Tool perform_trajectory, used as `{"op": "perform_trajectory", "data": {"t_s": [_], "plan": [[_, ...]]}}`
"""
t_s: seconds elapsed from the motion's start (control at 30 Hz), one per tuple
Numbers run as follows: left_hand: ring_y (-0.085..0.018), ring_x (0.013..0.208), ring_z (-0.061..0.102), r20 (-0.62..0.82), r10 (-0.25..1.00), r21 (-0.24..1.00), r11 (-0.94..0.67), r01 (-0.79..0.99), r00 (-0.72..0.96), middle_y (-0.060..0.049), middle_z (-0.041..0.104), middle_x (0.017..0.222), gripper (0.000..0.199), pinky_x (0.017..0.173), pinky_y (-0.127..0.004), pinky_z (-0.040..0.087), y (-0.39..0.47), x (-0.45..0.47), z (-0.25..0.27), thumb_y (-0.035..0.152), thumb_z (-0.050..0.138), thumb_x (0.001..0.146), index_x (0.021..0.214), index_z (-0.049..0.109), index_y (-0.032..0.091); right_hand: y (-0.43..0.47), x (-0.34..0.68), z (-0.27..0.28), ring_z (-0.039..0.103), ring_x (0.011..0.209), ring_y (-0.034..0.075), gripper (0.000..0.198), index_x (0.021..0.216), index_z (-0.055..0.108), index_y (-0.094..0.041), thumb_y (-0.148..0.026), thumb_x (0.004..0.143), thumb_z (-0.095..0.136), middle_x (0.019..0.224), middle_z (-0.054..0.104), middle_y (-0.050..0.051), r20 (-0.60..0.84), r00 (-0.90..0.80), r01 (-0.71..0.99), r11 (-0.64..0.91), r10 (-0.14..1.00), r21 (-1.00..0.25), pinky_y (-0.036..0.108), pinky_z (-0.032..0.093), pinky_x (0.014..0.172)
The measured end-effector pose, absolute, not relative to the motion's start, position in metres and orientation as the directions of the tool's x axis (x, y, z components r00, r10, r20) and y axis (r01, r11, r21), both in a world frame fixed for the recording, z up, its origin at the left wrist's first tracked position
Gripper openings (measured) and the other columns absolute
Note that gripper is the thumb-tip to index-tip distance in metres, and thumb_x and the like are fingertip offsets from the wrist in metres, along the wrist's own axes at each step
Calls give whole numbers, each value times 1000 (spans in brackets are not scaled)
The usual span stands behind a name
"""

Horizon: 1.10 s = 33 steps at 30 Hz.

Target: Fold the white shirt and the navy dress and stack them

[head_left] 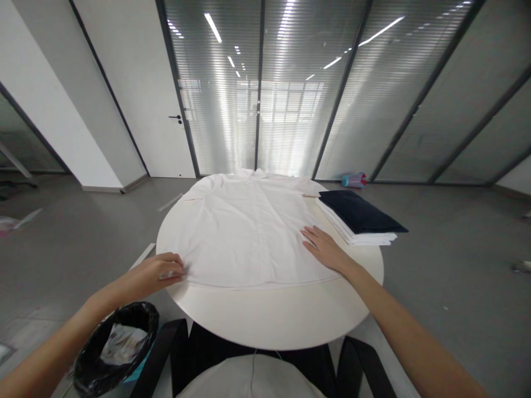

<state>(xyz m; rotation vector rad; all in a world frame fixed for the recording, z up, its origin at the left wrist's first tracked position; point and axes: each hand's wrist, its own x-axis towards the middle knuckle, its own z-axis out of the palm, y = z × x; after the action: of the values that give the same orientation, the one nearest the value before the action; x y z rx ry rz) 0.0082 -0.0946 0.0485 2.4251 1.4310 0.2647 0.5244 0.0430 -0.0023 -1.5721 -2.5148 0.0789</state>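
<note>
A white short-sleeved shirt (244, 232) lies spread out on the round white table (265, 318), its collar at the far edge and its hem toward me. At the hem's left corner, my left hand (169, 268) is closed, with the fingers bent round the fabric edge. My right hand (326, 249) rests flat on the right side of the shirt near the hem, fingers outstretched and holding nothing. Faint wrinkles run across the shirt.
Folded white cloth (369, 239) with a dark navy folded cloth (359, 211) on top sits at the table's right edge. A black-lined bin (145, 315) stands at lower left. Chair armrests (161, 354) flank me. A blue-and-red package (353, 180) lies by the glass wall.
</note>
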Motion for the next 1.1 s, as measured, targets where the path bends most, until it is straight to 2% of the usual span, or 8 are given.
{"op": "perform_trajectory", "data": {"t_s": [0.07, 0.17, 0.27, 0.43, 0.53, 0.67, 0.83, 1.1], "plan": [[-20, 93, 68, 28, 870, 305, -477, 824, 493, -5, 72, 104, 28, 84, -27, 52, -95, 9, 49, 34, 49, 96, 97, 76, 27, 43, 524, -2, 30, 150, 28, 61, 149, 48, -15, -49, 101, 30, 159, 39, 10, 125, -428, 886, 443, 895, -139, 45, 24, 123], [-23, 98, 66, 129, 883, 154, -467, 871, 451, -6, 70, 108, 25, 88, -31, 50, -98, 12, 46, 24, 53, 86, 100, 73, 25, 44, 526, -3, 30, 149, 29, 61, 149, 49, -15, -48, 101, 30, 158, 41, 10, 139, -438, 879, 456, 888, -138, 45, 26, 123], [-24, 94, 64, 210, 895, 33, -409, 912, 394, -7, 68, 104, 20, 83, -33, 49, -103, 20, 42, 19, 54, 79, 92, 69, 23, 47, 528, -7, 33, 148, 31, 60, 147, 51, -15, -49, 101, 32, 157, 43, 11, 166, -446, 872, 468, 880, -141, 47, 28, 122], [-21, 78, 60, 355, 904, -46, -239, 970, 239, -5, 62, 81, 11, 70, -29, 43, -116, 37, 35, 13, 49, 80, 76, 57, 20, 49, 530, -12, 36, 147, 32, 59, 145, 53, -17, -49, 101, 34, 155, 45, 12, 201, -455, 859, 487, 868, -159, 51, 31, 121], [-20, 75, 58, 373, 912, -59, -163, 985, 173, -4, 59, 78, 11, 67, -28, 40, -120, 43, 33, 12, 48, 79, 75, 54, 21, 49, 530, -11, 36, 147, 32, 58, 145, 53, -18, -49, 101, 33, 155, 46, 11, 203, -460, 856, 493, 864, -159, 52, 32, 120], [-20, 77, 59, 262, 954, -39, -140, 989, 145, -4, 59, 82, 11, 65, -28, 37, -119, 46, 30, 11, 49, 76, 78, 55, 21, 48, 530, -10, 36, 146, 32, 57, 145, 54, -19, -50, 101, 33, 155, 46, 10, 204, -465, 854, 497, 861, -152, 51, 31, 121], [-18, 72, 58, 189, 979, 120, -102, 988, 78, -2, 59, 86, 9, 63, -27, 37, -118, 37, 25, 17, 49, 79, 86, 52, 21, 47, 529, -9, 36, 147, 32, 55, 145, 54, -20, -48, 101, 35, 155, 46, 11, 205, -455, 854, 490, 866, -173, 52, 31, 120], [-16, 65, 53, 263, 963, 216, -123, 969, 64, -1, 52, 81, 12, 62, -25, 38, -120, 29, 15, 13, 48, 74, 81, 51, 22, 46, 532, -9, 36, 147, 31, 55, 145, 54, -21, -48, 101, 36, 156, 44, 10, 192, -458, 851, 490, 868, -186, 51, 31, 120]]}}
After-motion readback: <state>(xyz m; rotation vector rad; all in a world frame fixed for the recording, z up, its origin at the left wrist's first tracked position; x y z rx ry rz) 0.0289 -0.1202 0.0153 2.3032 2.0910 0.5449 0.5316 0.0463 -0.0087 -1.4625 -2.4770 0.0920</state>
